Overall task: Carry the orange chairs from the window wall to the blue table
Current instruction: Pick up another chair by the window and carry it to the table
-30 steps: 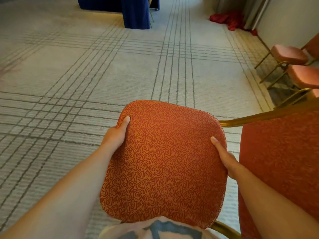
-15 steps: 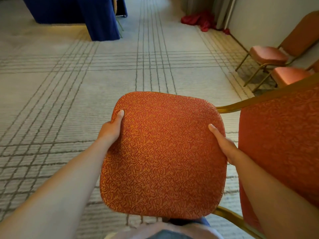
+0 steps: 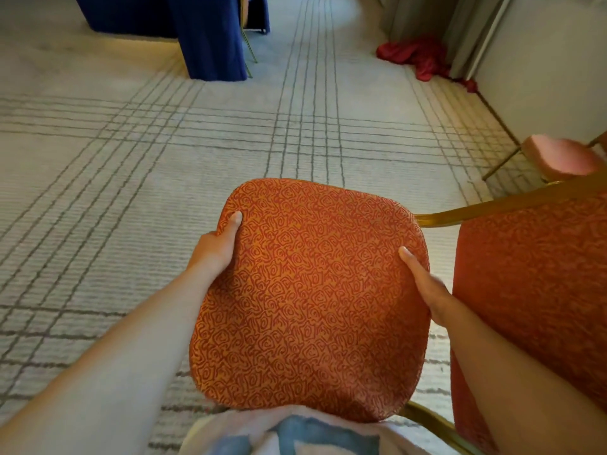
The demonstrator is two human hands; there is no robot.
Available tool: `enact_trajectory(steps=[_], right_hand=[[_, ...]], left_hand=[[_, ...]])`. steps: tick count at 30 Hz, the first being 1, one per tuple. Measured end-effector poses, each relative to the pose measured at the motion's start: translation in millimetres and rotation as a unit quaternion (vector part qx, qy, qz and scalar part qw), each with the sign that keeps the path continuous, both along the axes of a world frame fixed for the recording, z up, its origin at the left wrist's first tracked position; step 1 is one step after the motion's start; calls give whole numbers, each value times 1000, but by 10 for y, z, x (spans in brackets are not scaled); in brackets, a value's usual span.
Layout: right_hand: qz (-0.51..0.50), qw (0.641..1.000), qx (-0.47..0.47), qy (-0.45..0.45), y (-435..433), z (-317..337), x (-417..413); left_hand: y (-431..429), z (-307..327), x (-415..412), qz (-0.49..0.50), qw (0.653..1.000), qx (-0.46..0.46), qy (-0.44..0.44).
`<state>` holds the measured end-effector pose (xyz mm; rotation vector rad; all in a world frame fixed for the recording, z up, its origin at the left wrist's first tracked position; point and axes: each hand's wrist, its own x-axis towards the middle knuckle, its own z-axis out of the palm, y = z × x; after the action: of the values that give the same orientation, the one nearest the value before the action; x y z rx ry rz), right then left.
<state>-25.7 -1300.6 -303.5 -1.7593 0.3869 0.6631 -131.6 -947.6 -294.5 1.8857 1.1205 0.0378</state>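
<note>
I carry an orange chair (image 3: 308, 300) off the carpet, its patterned seat flat in front of my body and its backrest to my right. My left hand (image 3: 216, 247) grips the seat's left edge, thumb on top. On the right edge, my right hand (image 3: 423, 284) holds the seat the same way. The blue table (image 3: 184, 24), draped in dark blue cloth, stands ahead at the upper left. Another orange chair (image 3: 558, 156) stands by the wall at the right.
Pale carpet (image 3: 131, 192) with grey grid lines stretches between me and the table. A heap of red cloth (image 3: 417, 57) lies by the curtain and wall at the upper right. A thin gold chair leg (image 3: 248, 44) shows beside the blue cloth.
The view has swung right and forward: the blue table sits more to the left, the red cloth is nearer, and only one wall chair is in view. Both hands keep their hold.
</note>
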Motion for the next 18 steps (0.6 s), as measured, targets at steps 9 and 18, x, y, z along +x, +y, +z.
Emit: enact_trajectory(steps=[9, 18], right_hand=[[11, 1000, 7, 20, 963, -333, 1763], [-31, 999, 26, -9, 2060, -206, 3818]], left_hand=[[959, -234, 1757, 1, 1000, 14, 10], [2151, -88, 4021, -28, 998, 38, -35]])
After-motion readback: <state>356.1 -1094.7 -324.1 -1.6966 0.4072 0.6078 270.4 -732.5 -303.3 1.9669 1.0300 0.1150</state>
